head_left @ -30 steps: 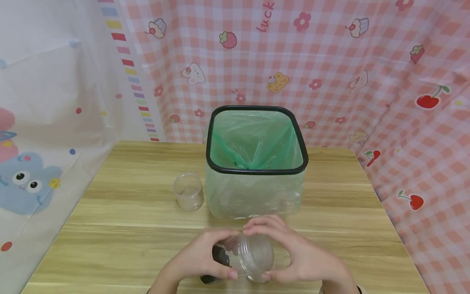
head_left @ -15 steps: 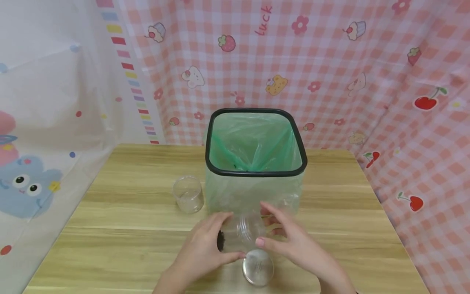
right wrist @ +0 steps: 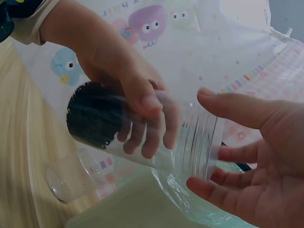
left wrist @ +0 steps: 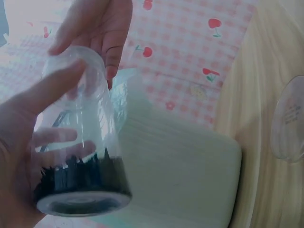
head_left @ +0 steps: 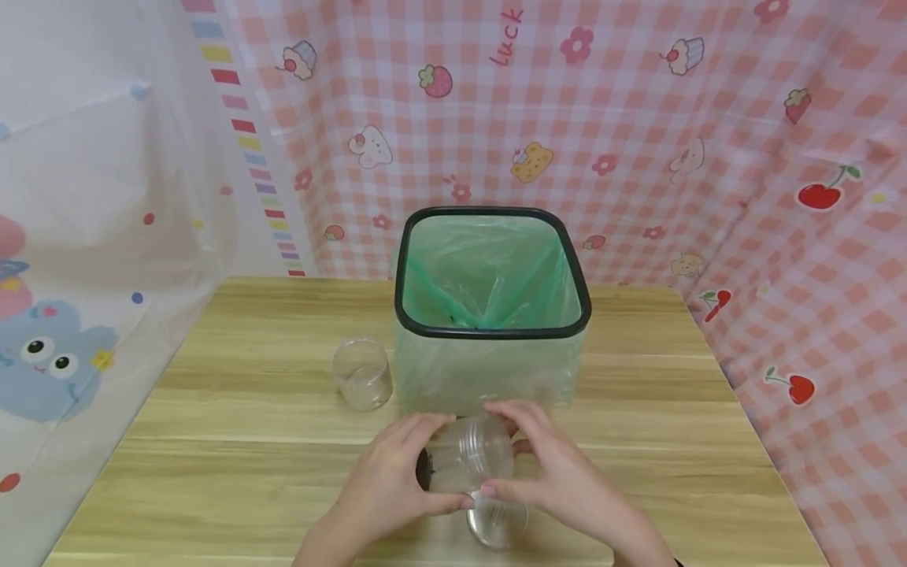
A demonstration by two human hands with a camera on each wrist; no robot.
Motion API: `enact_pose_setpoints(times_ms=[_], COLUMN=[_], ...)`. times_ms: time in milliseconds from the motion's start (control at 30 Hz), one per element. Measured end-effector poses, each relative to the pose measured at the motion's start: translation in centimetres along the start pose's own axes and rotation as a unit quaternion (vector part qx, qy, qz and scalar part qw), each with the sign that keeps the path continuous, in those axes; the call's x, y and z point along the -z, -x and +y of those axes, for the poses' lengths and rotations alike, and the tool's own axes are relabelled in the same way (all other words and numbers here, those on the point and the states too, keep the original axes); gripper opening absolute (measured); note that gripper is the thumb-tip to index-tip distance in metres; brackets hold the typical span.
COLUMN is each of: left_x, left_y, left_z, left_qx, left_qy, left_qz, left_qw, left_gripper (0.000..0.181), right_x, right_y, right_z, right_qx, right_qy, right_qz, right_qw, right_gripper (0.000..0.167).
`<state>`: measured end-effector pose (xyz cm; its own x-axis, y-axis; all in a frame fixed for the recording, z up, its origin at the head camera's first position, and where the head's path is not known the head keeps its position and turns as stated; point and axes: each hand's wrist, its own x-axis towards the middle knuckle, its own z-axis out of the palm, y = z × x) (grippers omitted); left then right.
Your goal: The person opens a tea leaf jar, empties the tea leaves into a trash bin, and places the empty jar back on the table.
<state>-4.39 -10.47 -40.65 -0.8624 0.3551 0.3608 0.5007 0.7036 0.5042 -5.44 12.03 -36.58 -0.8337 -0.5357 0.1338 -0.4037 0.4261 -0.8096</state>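
Observation:
A clear plastic jar (head_left: 453,461) lies on its side in the air, just in front of the bin. Dark, flaky pieces (right wrist: 95,116) fill its closed end. My left hand (head_left: 383,476) grips the jar's body, thumb on the near side and fingers around the far side. At the ridged end, my right hand (head_left: 560,472) holds the rim between thumb and fingers. Whether that end is capped, I cannot tell. Below the jar, a clear round piece (head_left: 497,526), like a lid, lies on the table, partly hidden by the jar.
A bin (head_left: 492,332) with a black rim and a green plastic liner stands behind my hands. Left of it sits a clear cup (head_left: 363,374) on the wooden table (head_left: 234,441). Patterned curtains (head_left: 453,118) hang behind the table and at its sides.
The jar has been lifted forward a little, uncovering the clear round piece below it. My right hand came off the ridged end, and its fingers have closed around that end again.

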Motion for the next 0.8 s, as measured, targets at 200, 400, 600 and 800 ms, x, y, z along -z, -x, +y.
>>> enact_pose_setpoints(times_ms=[200, 400, 600, 800], left_x=[0.5, 0.8, 1.1, 1.2], left_y=[0.4, 0.6, 0.6, 0.5], left_z=[0.0, -0.7, -1.5, -1.6], left_qx=[0.004, -0.02, -0.029, -0.033], left_qy=[0.062, 0.163, 0.262, 0.289], left_qz=[-0.037, -0.093, -0.172, -0.198], left_qw=[0.9974, 0.9819, 0.9492, 0.936], left_gripper=[0.076, 0.069, 0.061, 0.059], right_x=[0.6, 1.0, 1.1, 1.1], right_y=[0.5, 0.9, 1.1, 1.1], right_z=[0.1, 0.1, -0.3, -0.3], right_qx=[0.083, 0.15, 0.186, 0.208], right_qy=[0.019, 0.005, 0.012, 0.016], right_qz=[-0.039, -0.088, -0.121, -0.132], right_qw=[0.9956, 0.9848, 0.9749, 0.9692], right_gripper=[0.069, 0.071, 0.072, 0.075])
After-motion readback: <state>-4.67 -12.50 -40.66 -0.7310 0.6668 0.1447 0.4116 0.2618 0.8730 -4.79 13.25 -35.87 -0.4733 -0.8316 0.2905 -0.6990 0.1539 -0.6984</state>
